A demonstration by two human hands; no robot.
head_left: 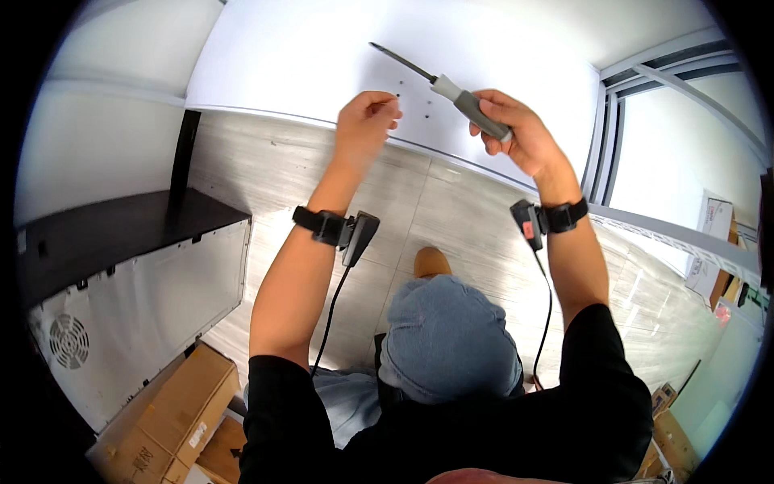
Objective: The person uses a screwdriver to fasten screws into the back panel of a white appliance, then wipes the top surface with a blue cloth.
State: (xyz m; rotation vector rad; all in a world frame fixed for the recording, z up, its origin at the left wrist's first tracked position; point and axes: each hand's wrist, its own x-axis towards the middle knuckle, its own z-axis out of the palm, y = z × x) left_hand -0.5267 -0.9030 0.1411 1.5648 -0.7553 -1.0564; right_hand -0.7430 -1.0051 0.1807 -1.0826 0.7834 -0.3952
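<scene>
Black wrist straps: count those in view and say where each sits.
2: the left strap sits around the wrist behind the left hand; the right strap around the wrist behind the right hand, which grips the screwdriver.

Worn on the head, the fisheye camera looks steeply down and forward. It frames the left hand [361,125], right hand [525,135] and white counter [282,60] from fairly near.

Pale tiled floor [298,169], black-topped metal cabinet [153,278], cardboard box [181,391] lower left, metal frame [597,153] right
</scene>
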